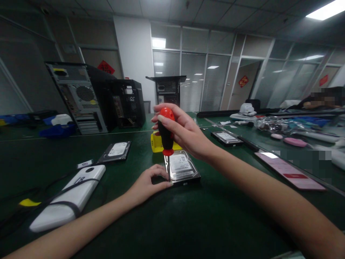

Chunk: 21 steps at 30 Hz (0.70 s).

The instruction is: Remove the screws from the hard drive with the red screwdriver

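Observation:
In the head view, my right hand (185, 129) is closed around the upright screwdriver (166, 135), which has a black handle with a red cap and collar. Its thin shaft points down at the front left corner of a hard drive (182, 167) lying label up on the green table. My left hand (148, 181) grips that same corner, thumb at the front edge and fingers at the left side, close to the screwdriver's tip. The tip itself is hidden by the fingers. Just behind the drive sits a yellow plastic object (156, 143), partly covered by the screwdriver and my right hand.
Other hard drives lie left (115, 150) and right (226, 138). A white power strip (72, 196) wrapped in black cable is at the left, a pink-edged phone (291, 171) at the right. Computer cases (86, 97) stand behind. Bagged parts (277, 126) and a person (326, 99) are far right.

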Each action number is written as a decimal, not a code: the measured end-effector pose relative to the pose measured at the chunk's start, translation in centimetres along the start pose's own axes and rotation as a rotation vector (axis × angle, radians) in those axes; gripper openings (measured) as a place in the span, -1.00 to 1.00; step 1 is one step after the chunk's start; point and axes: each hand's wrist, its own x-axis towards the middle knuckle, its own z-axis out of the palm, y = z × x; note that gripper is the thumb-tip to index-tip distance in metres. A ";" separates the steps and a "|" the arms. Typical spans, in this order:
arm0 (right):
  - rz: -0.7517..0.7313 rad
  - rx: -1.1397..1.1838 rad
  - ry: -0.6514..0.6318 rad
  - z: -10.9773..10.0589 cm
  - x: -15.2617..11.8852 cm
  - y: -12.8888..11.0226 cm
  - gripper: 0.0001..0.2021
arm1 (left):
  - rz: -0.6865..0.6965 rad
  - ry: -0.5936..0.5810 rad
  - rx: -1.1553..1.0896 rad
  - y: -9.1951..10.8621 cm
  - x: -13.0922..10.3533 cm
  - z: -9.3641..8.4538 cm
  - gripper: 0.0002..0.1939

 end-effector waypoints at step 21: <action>-0.034 -0.133 -0.027 0.3 -0.2 -0.4 -0.75 | 0.002 0.005 0.017 0.0 0.0 0.1 -0.82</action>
